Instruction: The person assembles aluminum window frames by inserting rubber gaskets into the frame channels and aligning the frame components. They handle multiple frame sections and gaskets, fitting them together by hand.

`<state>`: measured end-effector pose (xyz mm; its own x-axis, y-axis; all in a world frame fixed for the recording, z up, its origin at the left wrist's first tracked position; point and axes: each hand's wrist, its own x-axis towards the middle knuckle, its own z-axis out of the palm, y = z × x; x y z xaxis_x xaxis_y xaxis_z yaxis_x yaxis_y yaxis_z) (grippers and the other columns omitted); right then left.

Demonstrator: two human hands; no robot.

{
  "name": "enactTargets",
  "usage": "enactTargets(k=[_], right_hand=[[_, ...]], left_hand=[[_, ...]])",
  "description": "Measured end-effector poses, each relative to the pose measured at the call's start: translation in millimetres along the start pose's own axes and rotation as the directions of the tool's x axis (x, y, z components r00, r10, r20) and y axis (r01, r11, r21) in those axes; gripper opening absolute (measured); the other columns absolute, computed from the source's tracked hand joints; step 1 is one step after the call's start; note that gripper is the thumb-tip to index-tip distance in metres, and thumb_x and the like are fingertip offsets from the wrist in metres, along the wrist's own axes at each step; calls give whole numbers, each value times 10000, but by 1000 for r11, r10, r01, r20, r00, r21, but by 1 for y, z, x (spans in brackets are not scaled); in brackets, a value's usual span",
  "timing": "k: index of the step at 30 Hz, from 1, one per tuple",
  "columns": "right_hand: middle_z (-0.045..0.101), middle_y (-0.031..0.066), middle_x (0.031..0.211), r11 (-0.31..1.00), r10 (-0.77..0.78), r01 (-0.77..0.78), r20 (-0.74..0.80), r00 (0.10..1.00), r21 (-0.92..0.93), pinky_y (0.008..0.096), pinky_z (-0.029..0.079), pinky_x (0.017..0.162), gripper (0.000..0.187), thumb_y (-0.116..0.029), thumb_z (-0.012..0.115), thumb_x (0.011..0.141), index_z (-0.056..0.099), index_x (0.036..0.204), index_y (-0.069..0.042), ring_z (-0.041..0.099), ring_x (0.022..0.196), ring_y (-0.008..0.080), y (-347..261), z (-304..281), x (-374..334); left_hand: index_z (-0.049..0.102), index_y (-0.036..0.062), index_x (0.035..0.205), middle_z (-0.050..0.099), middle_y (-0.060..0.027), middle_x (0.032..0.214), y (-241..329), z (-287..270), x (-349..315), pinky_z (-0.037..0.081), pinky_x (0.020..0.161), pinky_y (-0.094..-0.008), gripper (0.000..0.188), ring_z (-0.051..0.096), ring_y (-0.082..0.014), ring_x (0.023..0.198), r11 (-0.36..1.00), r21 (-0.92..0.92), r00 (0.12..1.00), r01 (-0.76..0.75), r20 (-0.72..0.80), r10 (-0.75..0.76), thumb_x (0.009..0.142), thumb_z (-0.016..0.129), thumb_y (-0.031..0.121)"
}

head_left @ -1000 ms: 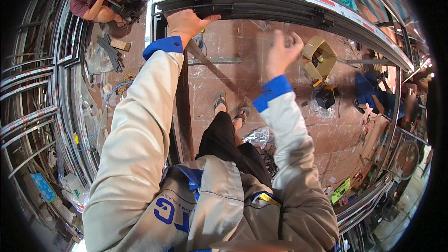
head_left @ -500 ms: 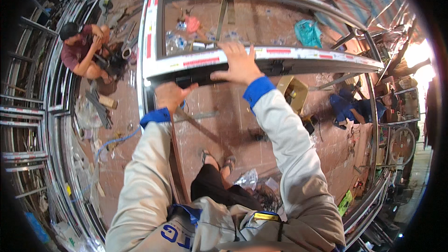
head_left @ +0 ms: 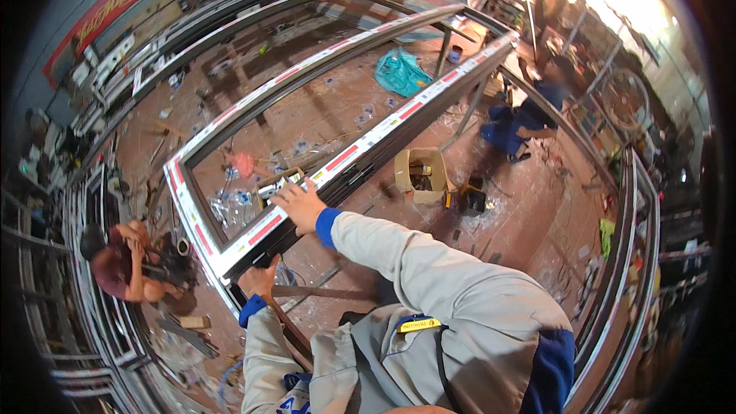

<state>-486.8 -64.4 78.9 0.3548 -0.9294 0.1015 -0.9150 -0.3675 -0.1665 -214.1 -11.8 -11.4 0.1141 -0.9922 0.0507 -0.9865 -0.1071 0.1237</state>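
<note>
A long dark metal frame point(head_left: 368, 147), its face covered with white and red protective tape, stretches from my hands toward the far right. My right hand point(head_left: 300, 207) lies over the near rail close to the left corner, fingers spread across the taped face. Just below that rail, my left hand point(head_left: 259, 277) is closed at the frame's near edge by the same corner, thumb up; its other fingers are mostly hidden. Dark fittings point(head_left: 359, 176) show along the rail's side.
A person in a maroon shirt point(head_left: 111, 280) squats at left; another in dark blue point(head_left: 529, 111) crouches beyond the frame at right. An open cardboard box point(head_left: 423, 184) and a turquoise plastic bag point(head_left: 401, 71) sit on the littered floor. More frames point(head_left: 253, 11) lie behind.
My view has swung to the right and up, so the frame now runs diagonally. My right hand is nearer the frame's left corner and my left hand.
</note>
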Motion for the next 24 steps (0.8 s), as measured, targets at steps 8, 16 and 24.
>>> enactTargets(k=[8, 16, 24], right_hand=[[650, 44, 1381, 998, -55, 54, -382, 923, -15, 721, 345, 1177, 491, -245, 675, 953, 645, 1444, -232, 558, 1398, 292, 21, 62, 21], [680, 66, 1223, 989, -102, 130, -314, 944, 69, 685, 397, 1134, 378, -203, 746, 885, 682, 1255, -168, 605, 1295, 300, 22, 39, 23], [703, 91, 1261, 987, -127, 151, -298, 946, 57, 685, 411, 1106, 354, -244, 705, 933, 705, 1285, -199, 630, 1296, 320, 29, 43, 28]], left_hand=[[824, 17, 1173, 793, -308, 1061, -31, -6, 17, 587, 905, -574, 828, 760, -497, 1037, 971, 112, 965, -211, 182, 189, 845, 754, 774], [764, -19, 1162, 792, -255, 1042, -52, -62, 14, 590, 882, -538, 660, 750, -486, 1000, 908, 161, 851, -387, 443, 283, 820, 879, 533], [735, -34, 1070, 776, -244, 1000, 12, -166, 21, 573, 815, -526, 372, 742, -465, 918, 787, -409, 275, -462, 778, 565, 942, 805, 308]])
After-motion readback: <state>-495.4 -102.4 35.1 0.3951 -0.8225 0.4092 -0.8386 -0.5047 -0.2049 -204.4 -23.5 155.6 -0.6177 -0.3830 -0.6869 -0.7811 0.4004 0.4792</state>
